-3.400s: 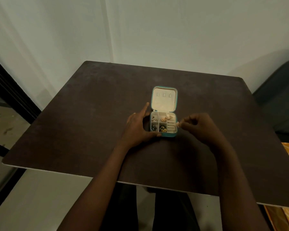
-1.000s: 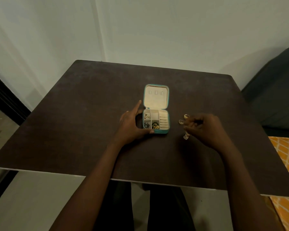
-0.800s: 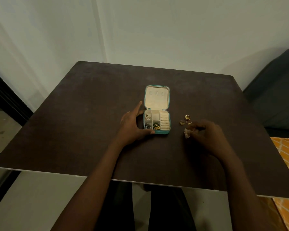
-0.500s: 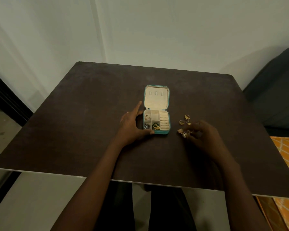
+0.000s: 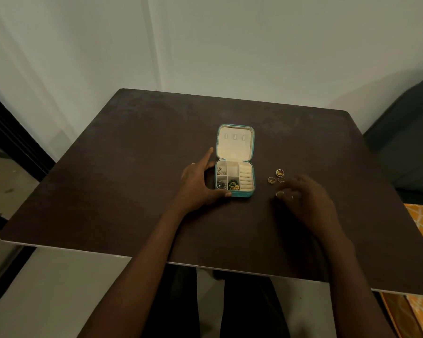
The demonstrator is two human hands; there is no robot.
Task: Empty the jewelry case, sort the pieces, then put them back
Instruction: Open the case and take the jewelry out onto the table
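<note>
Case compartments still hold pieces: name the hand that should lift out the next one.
Probably the right hand: it hovers free beside the rings. The left hand steadies the case by its left wall.

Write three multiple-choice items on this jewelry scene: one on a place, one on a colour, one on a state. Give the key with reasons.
1. Where do the loose gold rings lie?
A. on the table right of the jewelry case
B. inside the lid
C. left of the case

2. What colour is the outside of the jewelry case?
A. red
B. teal
C. black

3. How does the case's lid stand?
A. zipped shut
B. taken off
C. open, folded back

Key: 1 A, the rings sit on the table between the case and the right hand. 2 B, its rim shows teal. 3 C, the cream lining faces up while the left hand steadies the case.
</note>
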